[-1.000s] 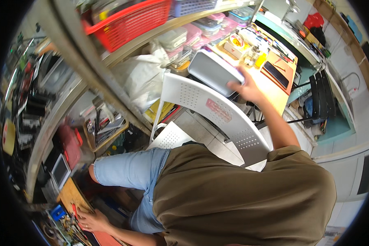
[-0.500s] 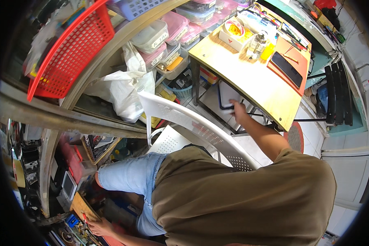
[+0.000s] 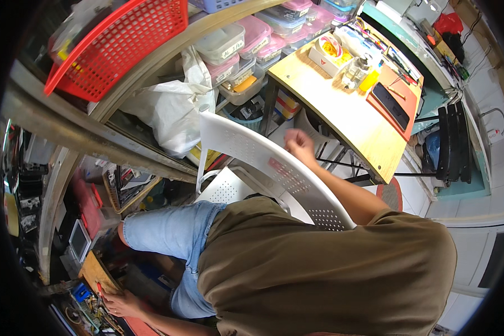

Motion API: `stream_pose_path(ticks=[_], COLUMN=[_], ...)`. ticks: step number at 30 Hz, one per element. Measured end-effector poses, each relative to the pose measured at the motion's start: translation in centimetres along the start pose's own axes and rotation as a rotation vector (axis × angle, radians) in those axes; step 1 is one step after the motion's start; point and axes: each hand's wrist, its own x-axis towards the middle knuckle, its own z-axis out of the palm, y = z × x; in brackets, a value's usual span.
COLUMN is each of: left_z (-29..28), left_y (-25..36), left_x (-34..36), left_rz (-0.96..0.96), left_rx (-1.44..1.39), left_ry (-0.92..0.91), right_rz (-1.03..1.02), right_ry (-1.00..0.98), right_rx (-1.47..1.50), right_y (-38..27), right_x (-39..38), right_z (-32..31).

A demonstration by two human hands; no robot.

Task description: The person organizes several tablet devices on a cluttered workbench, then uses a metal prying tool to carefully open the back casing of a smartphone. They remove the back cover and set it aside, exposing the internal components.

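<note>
The person sat twisted on a white perforated plastic chair, and the right hand was curled into a loose fist just above the chair's backrest, below the near edge of the wooden table; whether it held anything could not be told. The left hand lay flat, fingers spread, on the cluttered low surface beside the knee, gripping nothing visible. By the look of it, the step in hand was a reach or a shift of the body between table and chair, and the next move would call for the right hand to open and settle on a definite hold. Beyond the right fist, on the table, stood a white box with yellow contents, a clear jar and a flat black slab on an orange mat. Up and left of the fist sat clear lidded bins with pink lids and small white labels, a bulging white plastic bag and a red mesh basket.
</note>
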Motion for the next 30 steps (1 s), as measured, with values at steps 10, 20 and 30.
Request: stream_pose_path(ticks=[10,20,30], left_z=[-10.6,-22.4,-21.4], left_y=[1.8,-5.4,-4.8], left_x=[-0.3,-13.7,-16.8], left_rz=[-0.069,-0.922,-1.011], left_rx=[-0.597,-0.228,-0.039], left_ry=[-0.077,0.282,0.189], right_rz=[-1.004,-1.329,-1.487], right_ry=[-0.396,-1.594,-2.251], right_rx=[-0.285,-0.447,-0.074], right_y=[-27.7,-28.2,-14.3], right_x=[1.5,-14.1,-44.6], right_z=[6.8,34.6,55.6])
